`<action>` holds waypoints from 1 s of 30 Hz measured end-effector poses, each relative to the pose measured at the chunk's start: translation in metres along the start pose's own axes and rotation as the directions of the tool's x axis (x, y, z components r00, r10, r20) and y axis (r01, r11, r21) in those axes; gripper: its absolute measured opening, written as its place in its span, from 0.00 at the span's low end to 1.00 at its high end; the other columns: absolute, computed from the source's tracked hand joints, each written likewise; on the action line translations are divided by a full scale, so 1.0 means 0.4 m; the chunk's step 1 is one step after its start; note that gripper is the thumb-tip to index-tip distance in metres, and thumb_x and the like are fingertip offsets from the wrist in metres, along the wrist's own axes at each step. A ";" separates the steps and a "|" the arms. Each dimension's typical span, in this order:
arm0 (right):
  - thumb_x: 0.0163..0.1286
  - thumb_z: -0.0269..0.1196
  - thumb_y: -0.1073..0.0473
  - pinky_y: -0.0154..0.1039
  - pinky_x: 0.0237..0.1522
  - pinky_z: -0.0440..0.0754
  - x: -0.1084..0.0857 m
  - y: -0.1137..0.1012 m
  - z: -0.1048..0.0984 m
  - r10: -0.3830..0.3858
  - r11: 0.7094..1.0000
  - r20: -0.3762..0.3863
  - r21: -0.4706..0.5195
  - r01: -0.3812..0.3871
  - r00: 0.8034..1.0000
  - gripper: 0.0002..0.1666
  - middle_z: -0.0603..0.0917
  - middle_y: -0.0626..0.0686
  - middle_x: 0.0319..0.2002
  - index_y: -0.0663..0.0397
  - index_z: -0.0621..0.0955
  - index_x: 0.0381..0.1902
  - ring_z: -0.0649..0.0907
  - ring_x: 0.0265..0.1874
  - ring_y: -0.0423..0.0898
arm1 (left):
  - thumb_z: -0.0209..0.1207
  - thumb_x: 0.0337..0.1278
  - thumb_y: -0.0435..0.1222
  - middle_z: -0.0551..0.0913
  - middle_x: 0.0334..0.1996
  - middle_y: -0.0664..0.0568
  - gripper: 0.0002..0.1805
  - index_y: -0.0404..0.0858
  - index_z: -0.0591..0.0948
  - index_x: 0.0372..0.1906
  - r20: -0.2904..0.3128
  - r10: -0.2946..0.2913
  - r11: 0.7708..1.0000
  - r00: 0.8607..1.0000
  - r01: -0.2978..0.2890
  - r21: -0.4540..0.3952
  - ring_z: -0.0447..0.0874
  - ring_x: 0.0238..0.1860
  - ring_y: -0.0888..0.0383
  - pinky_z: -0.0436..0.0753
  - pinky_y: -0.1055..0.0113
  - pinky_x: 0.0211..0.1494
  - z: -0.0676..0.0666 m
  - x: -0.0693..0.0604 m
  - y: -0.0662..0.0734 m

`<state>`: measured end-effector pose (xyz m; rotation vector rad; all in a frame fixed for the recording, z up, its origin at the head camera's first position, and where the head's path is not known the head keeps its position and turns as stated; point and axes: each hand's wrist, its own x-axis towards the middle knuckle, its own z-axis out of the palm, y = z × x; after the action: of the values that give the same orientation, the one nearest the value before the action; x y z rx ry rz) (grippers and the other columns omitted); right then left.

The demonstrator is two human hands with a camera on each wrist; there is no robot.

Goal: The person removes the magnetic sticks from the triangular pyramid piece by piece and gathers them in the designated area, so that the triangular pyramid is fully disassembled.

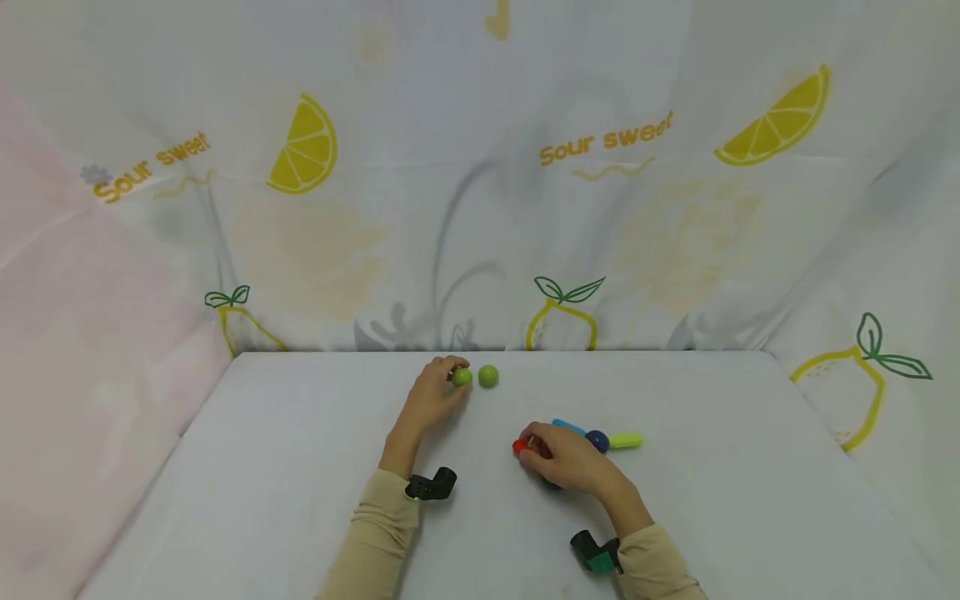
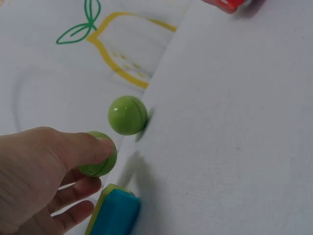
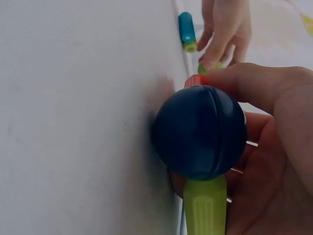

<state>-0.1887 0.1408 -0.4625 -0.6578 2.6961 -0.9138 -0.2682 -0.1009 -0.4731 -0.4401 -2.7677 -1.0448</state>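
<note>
At the back of the table, my left hand (image 1: pixel 431 400) pinches a glossy green ball (image 1: pixel 462 377) between thumb and fingers. A second green ball (image 1: pixel 488 376) sits just right of it. A teal stick with a yellow-green end (image 2: pixel 115 213) lies by the left fingers; the hand hides it in the head view. Nearer the middle, my right hand (image 1: pixel 566 458) grips a small red ribbed piece (image 3: pixel 195 80) at its fingertips, mostly covered. Against that hand, in the right wrist view, is a dark blue ball (image 3: pixel 200 132) with a yellow-green stick (image 3: pixel 205 208) meeting it.
Just past the right hand lie a dark blue ball (image 1: pixel 597 441), a lime stick (image 1: pixel 626 440) touching it and a light blue stick (image 1: pixel 567 427). A white cloth covers the table (image 1: pixel 285 483). A lemon-printed curtain (image 1: pixel 420 208) hangs at the back edge.
</note>
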 end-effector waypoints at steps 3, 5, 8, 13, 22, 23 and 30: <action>0.69 0.57 0.52 0.32 0.31 0.73 -0.003 0.000 -0.004 -0.001 1.000 0.017 0.001 0.001 1.000 0.13 0.78 0.40 0.28 0.51 0.79 0.46 0.74 0.29 0.36 | 0.64 0.52 0.30 0.79 0.44 0.44 0.18 0.38 0.78 0.50 0.031 0.000 1.000 1.000 0.001 -0.003 0.79 0.45 0.49 0.77 0.55 0.51 -0.002 0.007 -0.005; 0.69 0.57 0.53 0.32 0.33 0.73 -0.005 -0.001 -0.007 -0.006 1.000 0.027 0.005 0.005 1.000 0.13 0.78 0.40 0.29 0.51 0.79 0.47 0.75 0.30 0.36 | 0.64 0.51 0.30 0.79 0.44 0.44 0.18 0.38 0.78 0.50 0.041 -0.002 1.000 0.999 0.002 0.000 0.79 0.45 0.48 0.78 0.56 0.51 -0.003 0.010 -0.006; 0.69 0.56 0.53 0.32 0.34 0.74 -0.008 -0.002 -0.013 -0.015 1.000 0.040 0.014 0.015 0.999 0.13 0.79 0.40 0.30 0.51 0.78 0.48 0.75 0.31 0.36 | 0.64 0.52 0.30 0.79 0.45 0.44 0.18 0.38 0.78 0.50 0.045 -0.012 1.000 0.999 0.011 0.008 0.79 0.46 0.49 0.77 0.55 0.50 -0.004 0.015 -0.005; 0.70 0.55 0.54 0.33 0.36 0.74 -0.012 -0.005 -0.021 -0.028 0.999 0.056 0.026 0.026 0.998 0.13 0.78 0.40 0.30 0.52 0.78 0.48 0.75 0.32 0.36 | 0.64 0.53 0.31 0.79 0.46 0.45 0.19 0.40 0.78 0.51 0.067 -0.045 0.999 0.997 0.044 0.029 0.79 0.46 0.50 0.77 0.56 0.50 -0.001 0.022 -0.003; 0.71 0.55 0.53 0.34 0.39 0.75 -0.019 0.006 -0.030 -0.031 0.999 0.076 0.033 0.028 0.997 0.14 0.79 0.41 0.35 0.52 0.78 0.49 0.76 0.35 0.37 | 0.64 0.53 0.32 0.79 0.46 0.45 0.19 0.40 0.77 0.52 0.089 -0.049 0.997 0.995 0.044 0.059 0.78 0.45 0.52 0.77 0.56 0.50 0.013 0.024 -0.006; 0.71 0.55 0.53 0.34 0.39 0.75 -0.021 0.008 -0.032 -0.030 0.999 0.078 0.035 0.027 0.997 0.14 0.79 0.41 0.35 0.51 0.78 0.49 0.76 0.35 0.37 | 0.64 0.53 0.32 0.79 0.46 0.45 0.19 0.41 0.77 0.52 0.088 -0.052 0.997 0.995 0.047 0.066 0.78 0.45 0.52 0.77 0.56 0.50 0.014 0.025 -0.006; 0.71 0.55 0.52 0.35 0.42 0.77 -0.030 0.014 -0.054 -0.043 0.998 0.094 0.045 0.039 0.995 0.15 0.81 0.42 0.38 0.51 0.78 0.50 0.78 0.38 0.38 | 0.64 0.53 0.33 0.78 0.48 0.45 0.24 0.41 0.75 0.57 0.085 -0.059 0.993 0.995 0.050 0.106 0.77 0.46 0.51 0.77 0.54 0.48 0.010 0.026 0.002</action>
<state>-0.1875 0.1618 -0.4484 -0.7309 2.5816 -0.9234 -0.2781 -0.0952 -0.4732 -0.4081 -2.9116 -0.9077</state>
